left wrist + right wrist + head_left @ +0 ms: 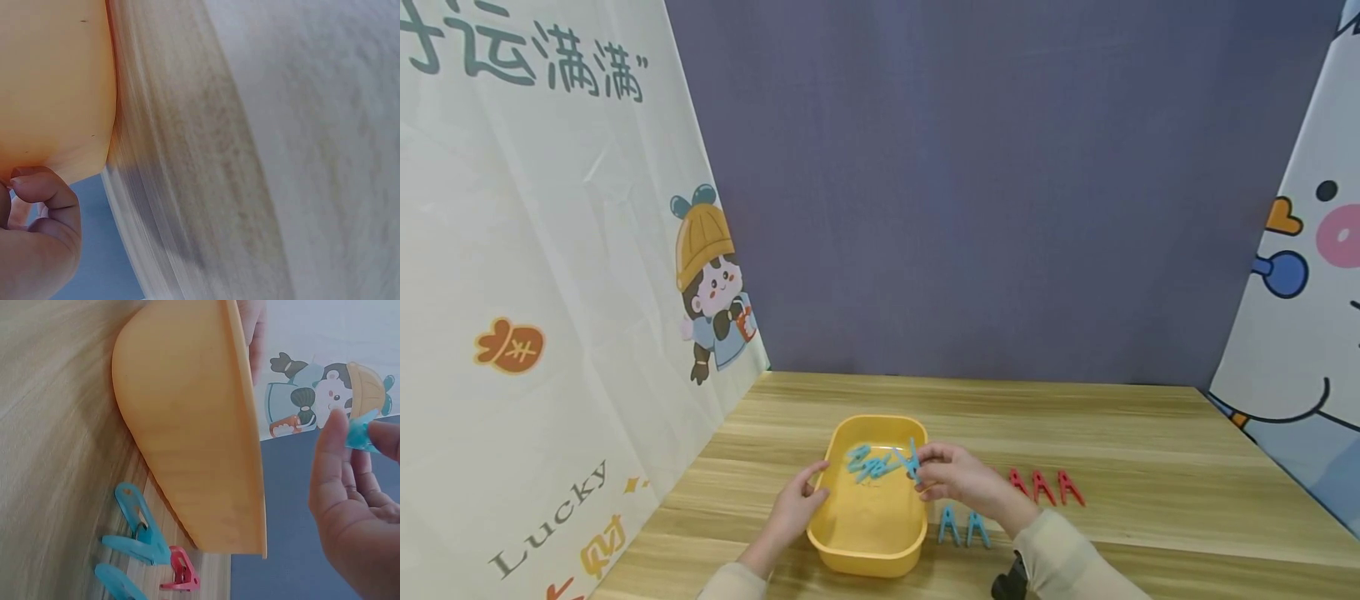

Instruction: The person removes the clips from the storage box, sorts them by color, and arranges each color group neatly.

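A yellow plastic basin (868, 563) stands on the table in the head view. At its left rim my left hand (792, 510) grips the edge between thumb and curled finger; the left wrist view shows this against the basin's wall (56, 81). My right hand (961, 480) pinches a blue clothespin (913, 461) over the basin's right rim, and in the right wrist view thumb and fingertips hold that clothespin (359, 434). Several blue clothespins (871, 467) lie inside, toward the far end. Two more blue clothespins (948, 525) lie on the table, right of the basin.
Red clothespins (1039, 487) lie in a row on the wooden table (1120, 450), beyond my right forearm, which partly hides that area. A black object (1011, 578) is beside my right sleeve. A printed white sheet (587, 275) hangs at the left and a grey-blue backdrop (970, 208) behind.
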The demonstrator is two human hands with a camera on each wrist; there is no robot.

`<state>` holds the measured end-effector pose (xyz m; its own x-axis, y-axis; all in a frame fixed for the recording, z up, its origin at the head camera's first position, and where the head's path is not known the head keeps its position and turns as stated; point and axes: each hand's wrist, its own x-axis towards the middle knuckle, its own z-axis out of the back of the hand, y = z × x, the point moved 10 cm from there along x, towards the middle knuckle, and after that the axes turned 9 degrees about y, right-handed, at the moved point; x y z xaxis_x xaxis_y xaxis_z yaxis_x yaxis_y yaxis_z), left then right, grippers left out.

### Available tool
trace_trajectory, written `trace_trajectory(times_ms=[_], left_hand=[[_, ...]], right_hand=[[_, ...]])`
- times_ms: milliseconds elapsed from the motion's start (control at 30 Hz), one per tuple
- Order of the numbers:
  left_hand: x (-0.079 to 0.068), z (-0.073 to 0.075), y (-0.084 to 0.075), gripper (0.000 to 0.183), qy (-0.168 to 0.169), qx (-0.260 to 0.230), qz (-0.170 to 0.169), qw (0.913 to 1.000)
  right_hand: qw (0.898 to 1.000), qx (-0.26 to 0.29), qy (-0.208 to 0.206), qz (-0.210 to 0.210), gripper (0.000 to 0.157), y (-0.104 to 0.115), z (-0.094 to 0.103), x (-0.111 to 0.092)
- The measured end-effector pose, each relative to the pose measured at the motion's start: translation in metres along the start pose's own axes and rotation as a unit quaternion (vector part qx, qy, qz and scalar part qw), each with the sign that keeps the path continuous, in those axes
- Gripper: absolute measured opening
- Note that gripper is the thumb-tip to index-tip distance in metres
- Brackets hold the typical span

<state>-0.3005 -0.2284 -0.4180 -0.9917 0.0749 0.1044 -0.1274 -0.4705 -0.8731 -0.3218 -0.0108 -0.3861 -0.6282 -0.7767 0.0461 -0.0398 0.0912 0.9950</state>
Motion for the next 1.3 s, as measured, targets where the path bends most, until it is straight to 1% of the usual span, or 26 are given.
trace_trajectory(times_ms=[267,467,700,967,1067,1200,1300], left_hand=[[0.0,0.0,-0.002,0.041,-0.001,0.008,-0.005,1.0],[0.001,0.001,-0.002,0.042,-0.004,0.007,-0.004,1.0],[-0.001,0.003,-0.004,0.042,-0.011,0.01,-0.011,0.9998],[0.0,0.001,-0.003,0.042,-0.005,0.01,-0.004,0.9999],[-0.001,0.001,-0.004,0.041,-0.006,0.01,-0.009,0.9999],[-0.001,0.002,-0.005,0.041,-0.009,0.006,-0.012,0.9999],[-0.002,0.002,-0.005,0.041,-0.009,0.004,-0.008,0.9999]], right_hand=[[1.0,-0.005,-0.018,0.006,0.014,0.003,0.009,-0.005],[1.0,-0.011,-0.021,0.015,0.017,0.006,0.014,-0.01],[0.999,-0.014,-0.022,0.019,0.015,0.006,0.02,-0.013],[0.999,-0.009,-0.044,0.009,0.018,0.002,0.03,-0.017],[0.999,-0.011,-0.051,0.008,0.019,0.002,0.032,-0.019],[0.998,-0.014,-0.058,0.005,0.022,0.003,0.035,-0.023],[0.998,-0.018,-0.058,0.003,0.022,0.004,0.037,-0.025]])
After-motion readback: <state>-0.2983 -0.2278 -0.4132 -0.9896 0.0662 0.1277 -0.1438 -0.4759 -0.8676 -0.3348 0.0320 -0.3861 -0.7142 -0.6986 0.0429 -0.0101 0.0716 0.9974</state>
